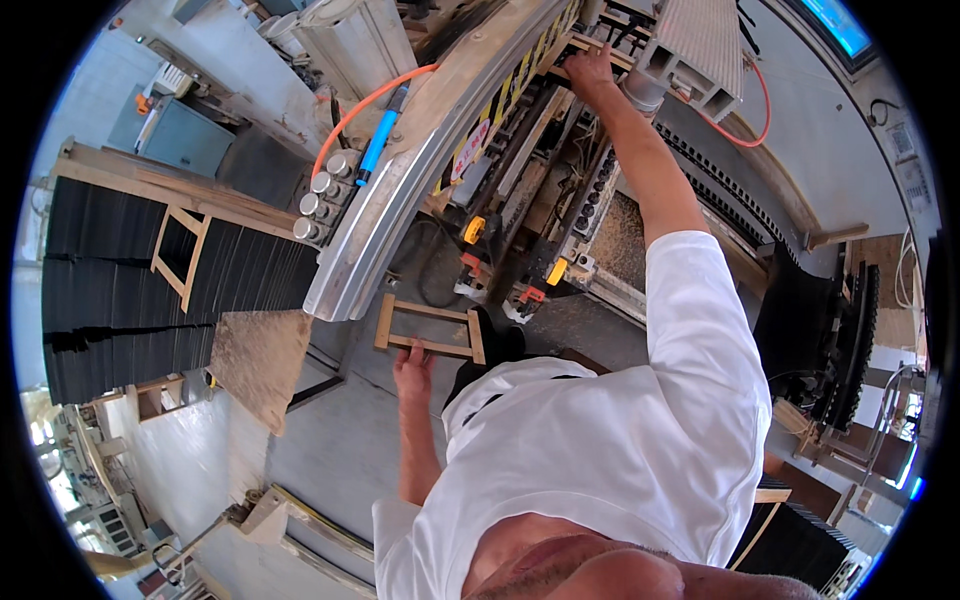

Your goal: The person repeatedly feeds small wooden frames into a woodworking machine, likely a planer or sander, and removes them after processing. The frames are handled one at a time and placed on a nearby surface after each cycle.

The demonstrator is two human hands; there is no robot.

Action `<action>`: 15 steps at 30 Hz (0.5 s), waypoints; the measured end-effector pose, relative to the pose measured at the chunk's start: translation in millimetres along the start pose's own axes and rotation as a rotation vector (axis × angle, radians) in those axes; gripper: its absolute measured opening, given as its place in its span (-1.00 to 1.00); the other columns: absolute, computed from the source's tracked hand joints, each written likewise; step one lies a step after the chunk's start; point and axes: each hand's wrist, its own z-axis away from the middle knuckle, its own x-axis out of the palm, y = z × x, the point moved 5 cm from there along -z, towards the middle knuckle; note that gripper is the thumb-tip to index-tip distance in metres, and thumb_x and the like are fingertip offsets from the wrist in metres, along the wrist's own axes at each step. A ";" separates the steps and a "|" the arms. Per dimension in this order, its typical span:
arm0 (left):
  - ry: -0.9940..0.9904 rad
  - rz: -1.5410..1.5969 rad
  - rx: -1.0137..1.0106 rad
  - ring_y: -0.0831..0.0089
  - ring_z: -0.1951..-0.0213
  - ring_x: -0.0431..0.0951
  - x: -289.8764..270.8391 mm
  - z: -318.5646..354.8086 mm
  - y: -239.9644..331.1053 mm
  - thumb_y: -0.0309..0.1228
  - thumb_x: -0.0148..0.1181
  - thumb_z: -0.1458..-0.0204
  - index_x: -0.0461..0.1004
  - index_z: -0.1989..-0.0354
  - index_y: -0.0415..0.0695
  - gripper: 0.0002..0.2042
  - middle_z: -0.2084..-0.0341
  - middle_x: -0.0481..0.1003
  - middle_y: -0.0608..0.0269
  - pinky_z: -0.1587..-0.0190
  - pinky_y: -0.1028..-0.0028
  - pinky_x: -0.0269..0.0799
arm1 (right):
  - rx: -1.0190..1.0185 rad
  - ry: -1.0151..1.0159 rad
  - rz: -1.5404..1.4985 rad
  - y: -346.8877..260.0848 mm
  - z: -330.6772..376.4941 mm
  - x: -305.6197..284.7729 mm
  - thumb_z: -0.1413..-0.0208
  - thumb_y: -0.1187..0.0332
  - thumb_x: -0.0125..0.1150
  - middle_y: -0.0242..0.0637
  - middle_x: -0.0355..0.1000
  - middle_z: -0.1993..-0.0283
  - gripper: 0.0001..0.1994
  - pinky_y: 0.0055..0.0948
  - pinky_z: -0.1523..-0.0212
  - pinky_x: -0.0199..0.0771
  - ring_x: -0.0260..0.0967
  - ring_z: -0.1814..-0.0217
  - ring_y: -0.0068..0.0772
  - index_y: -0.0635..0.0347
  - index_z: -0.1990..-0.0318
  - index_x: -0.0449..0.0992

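Work looks partway along: a pale wooden rectangular frame (445, 349), just below and left of the picture's centre, appears joined at all four corners, and the left hand (411, 370) is closed on its lower rail. At upper centre, the right hand (590, 70) touches pale wooden bars (622, 60) on a long grey metal machine (588, 215); whether it grips them cannot be told, nor how much remains there. The held frame's long axis runs left to right, its right end dipping slightly.
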 end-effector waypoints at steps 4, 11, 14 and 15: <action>0.025 -0.015 -0.003 0.51 0.15 0.50 -2.4 2.6 7.4 -0.39 0.20 -0.13 0.44 -0.03 -0.14 -0.70 0.19 0.50 0.36 0.12 0.39 0.48 | 0.020 -0.051 0.020 1.6 -2.1 3.7 -0.07 0.38 0.23 -0.24 0.43 -0.03 -0.72 0.31 -0.33 -0.04 0.23 -0.22 0.00 -0.04 0.03 0.54; 0.060 -0.139 0.109 0.52 0.14 0.49 -8.4 20.9 34.0 -0.34 0.19 -0.14 0.42 -0.07 -0.16 -0.66 0.16 0.51 0.36 0.13 0.50 0.41 | 0.033 -0.124 0.122 -8.5 -1.7 -19.8 -0.02 0.40 0.21 -0.26 0.49 0.00 -0.71 0.26 -0.31 -0.01 0.35 -0.18 -0.09 -0.08 0.07 0.58; 0.082 -0.258 0.226 0.52 0.14 0.50 -17.3 37.0 66.2 -0.34 0.17 -0.16 0.39 -0.11 -0.20 -0.63 0.14 0.52 0.32 0.13 0.51 0.42 | 0.016 -0.148 0.181 -3.2 -1.1 -17.1 0.08 0.30 0.30 -0.26 0.53 0.04 -0.71 0.18 -0.20 0.19 0.47 -0.07 -0.17 -0.03 0.13 0.58; 0.084 -0.304 0.275 0.51 0.13 0.50 -15.9 46.3 86.5 -0.35 0.16 -0.16 0.38 -0.12 -0.22 -0.62 0.13 0.52 0.30 0.11 0.50 0.43 | 0.004 -0.118 0.160 4.9 0.4 -10.2 0.11 0.26 0.34 -0.23 0.54 0.05 -0.70 0.16 -0.12 0.28 0.47 -0.06 -0.17 0.00 0.16 0.59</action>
